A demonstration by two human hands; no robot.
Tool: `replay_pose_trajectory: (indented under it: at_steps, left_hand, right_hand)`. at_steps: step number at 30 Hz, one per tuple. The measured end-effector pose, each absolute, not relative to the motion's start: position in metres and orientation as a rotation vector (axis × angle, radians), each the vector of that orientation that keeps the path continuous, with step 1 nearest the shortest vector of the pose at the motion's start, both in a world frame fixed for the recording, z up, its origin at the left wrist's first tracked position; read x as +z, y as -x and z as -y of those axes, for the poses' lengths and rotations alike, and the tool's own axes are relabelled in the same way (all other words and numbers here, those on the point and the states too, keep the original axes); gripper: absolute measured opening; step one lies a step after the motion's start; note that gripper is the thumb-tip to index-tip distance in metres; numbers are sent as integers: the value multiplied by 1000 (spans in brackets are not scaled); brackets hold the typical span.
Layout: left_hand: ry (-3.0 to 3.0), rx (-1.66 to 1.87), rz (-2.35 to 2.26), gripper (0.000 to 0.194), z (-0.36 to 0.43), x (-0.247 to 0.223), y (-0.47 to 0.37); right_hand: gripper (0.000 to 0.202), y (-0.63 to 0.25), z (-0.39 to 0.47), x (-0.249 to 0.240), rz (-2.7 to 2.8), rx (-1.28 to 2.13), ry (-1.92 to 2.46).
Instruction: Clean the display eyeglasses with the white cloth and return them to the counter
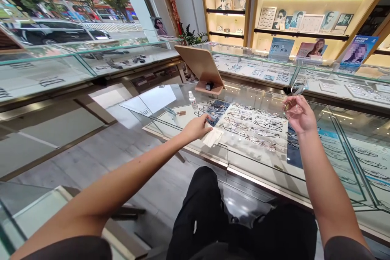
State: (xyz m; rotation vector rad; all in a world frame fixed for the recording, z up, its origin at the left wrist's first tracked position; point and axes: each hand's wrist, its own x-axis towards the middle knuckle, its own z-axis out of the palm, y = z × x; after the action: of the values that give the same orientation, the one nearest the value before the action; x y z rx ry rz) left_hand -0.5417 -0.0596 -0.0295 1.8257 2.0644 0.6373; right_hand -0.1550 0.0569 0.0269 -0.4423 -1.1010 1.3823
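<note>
My right hand (300, 115) is raised over the right part of the glass counter (243, 158), its fingers closed on a pair of thin-framed glasses (298, 86). Over the counter's near left part is my left hand (198, 126), fingers bent, right by a pale cloth (212, 137); whether it grips the cloth is hard to tell. A small white spray bottle (193, 100) stands upright beyond that hand. Under the glass, several eyeglasses (262, 142) lie in rows between my hands.
Behind the bottle, a wooden tabletop mirror (201, 67) leans back on its base. A white sheet (155, 98) lies at the counter's left. Further glass display cases (106, 63) run along the window and the back, before lit shelves (304, 12). My knees are below the near edge.
</note>
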Motion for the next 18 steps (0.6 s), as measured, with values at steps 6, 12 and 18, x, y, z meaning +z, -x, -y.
replay_pose_trajectory:
  at_steps: [6, 12, 18]
  left_hand:
    - [-1567, 1345, -2334, 43, 36, -30, 562]
    - [-1120, 1525, -2304, 41, -13, -20, 592]
    - [-1112, 1608, -2159, 18, -37, -5, 580]
  right_hand:
    - [30, 150, -60, 28, 1075, 1377, 379]
    - [32, 140, -66, 28, 1056, 1400, 358]
    - [31, 137, -68, 27, 1079, 1352, 359]
